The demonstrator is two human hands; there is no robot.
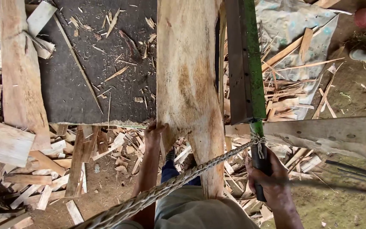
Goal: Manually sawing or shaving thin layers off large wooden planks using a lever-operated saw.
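With the left hand (154,132) gripping the left edge of the upright plank (189,85) and the right hand (267,178) closed round the dark handle (260,159) just right of it, the green-edged blade (245,63) — close along the plank's right side — could glance off toward the foot (170,156) at the plank's base.

Your left hand (153,130) grips the left edge of the pale wooden slab (189,85) that runs up the middle. Your right hand (270,180) is wrapped around the dark handle (260,163) of a long green-edged blade (246,63) just right of the slab. A braided rope (178,180) tied at that handle crosses the slab's lower end. Wood scraps (115,148) litter the dirt ground (106,186).
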